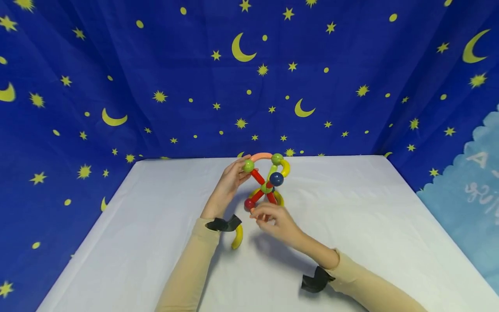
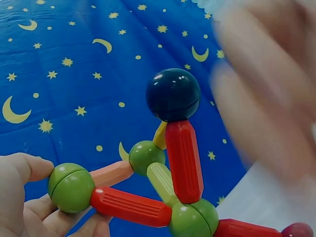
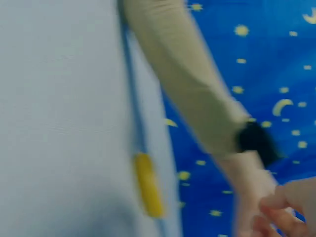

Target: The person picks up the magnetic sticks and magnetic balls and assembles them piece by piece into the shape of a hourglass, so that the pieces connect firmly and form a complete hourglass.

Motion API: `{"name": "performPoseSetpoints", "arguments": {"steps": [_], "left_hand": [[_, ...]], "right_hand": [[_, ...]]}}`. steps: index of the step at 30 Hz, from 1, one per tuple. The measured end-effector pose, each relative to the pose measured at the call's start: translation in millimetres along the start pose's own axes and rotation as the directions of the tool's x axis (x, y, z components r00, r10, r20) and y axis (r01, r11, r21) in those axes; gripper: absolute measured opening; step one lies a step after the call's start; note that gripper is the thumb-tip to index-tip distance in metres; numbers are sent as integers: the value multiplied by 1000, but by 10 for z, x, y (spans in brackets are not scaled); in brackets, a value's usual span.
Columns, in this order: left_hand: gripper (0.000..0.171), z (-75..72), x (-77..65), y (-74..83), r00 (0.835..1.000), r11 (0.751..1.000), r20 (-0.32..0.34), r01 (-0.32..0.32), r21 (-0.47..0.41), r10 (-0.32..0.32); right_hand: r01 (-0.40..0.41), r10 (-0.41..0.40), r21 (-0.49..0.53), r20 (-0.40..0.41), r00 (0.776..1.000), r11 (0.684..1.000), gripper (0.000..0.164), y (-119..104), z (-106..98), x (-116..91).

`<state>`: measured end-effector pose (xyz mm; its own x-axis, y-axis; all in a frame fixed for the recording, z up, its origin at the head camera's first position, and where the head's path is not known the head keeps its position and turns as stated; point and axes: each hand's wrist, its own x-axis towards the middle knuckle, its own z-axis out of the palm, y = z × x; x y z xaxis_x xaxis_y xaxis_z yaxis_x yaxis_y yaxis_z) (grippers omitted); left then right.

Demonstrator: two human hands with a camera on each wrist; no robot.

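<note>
A model of magnetic rods and balls stands above the white table, in the middle of the head view. My left hand (image 1: 228, 184) holds it at the far left, its thumb and fingers round a green ball (image 2: 71, 187). Red rods (image 2: 131, 206) meet at a central green ball (image 2: 192, 218); a dark blue ball (image 2: 173, 95) caps one of them. A salmon curved rod (image 1: 261, 156) arches across the top to another green ball (image 1: 277, 159). Low at the front, beside a dark red ball (image 1: 249, 204), my right hand (image 1: 278, 221) pinches a salmon rod (image 1: 252, 212), mostly hidden by the fingers.
A loose yellow curved rod (image 1: 237, 237) lies on the white tabletop (image 1: 156, 242) near the left wrist. Blue star-and-moon cloth (image 1: 195, 78) hangs behind and at the sides. Black bands (image 1: 317, 279) wrap both wrists.
</note>
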<state>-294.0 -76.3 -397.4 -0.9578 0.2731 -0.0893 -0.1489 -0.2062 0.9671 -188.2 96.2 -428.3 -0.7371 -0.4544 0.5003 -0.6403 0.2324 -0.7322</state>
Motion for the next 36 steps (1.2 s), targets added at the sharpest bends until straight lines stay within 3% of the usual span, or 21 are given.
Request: {"name": "performPoseSetpoints", "arguments": {"steps": [2,6,11,17,23,27,33,36], "left_hand": [[42,-5,5,1,1000,1000,-3,9,-10,-9],[40,0,18,0,1000,999,-8,27,-20,-28],[42,10,23,16,1000,999,3,22,-32,-22],[43,2,32,27,999,999,1,33,-42,-33],[44,-2,30,23,999,998,-1,33,-49,-33],[43,-5,27,17,1000,999,11,16,-35,-16],[42,-34,20,18,1000,1000,19,18,-5,-18],[43,-25,18,5,1000,1000,31,1,-15,-1]], "right_hand": [[22,-21,-7,108,994,1000,19,113,137,-8],[43,-41,-3,233,972,999,24,338,339,17],[9,-20,32,358,933,999,31,489,440,62],[-6,17,-27,437,899,1000,30,499,439,65],[-19,60,-97,444,894,995,25,459,399,45],[-27,70,-110,405,911,994,24,402,315,21],[53,-44,-31,220,974,998,22,104,26,105],[97,-95,-21,104,990,995,22,-66,-169,213]]}}
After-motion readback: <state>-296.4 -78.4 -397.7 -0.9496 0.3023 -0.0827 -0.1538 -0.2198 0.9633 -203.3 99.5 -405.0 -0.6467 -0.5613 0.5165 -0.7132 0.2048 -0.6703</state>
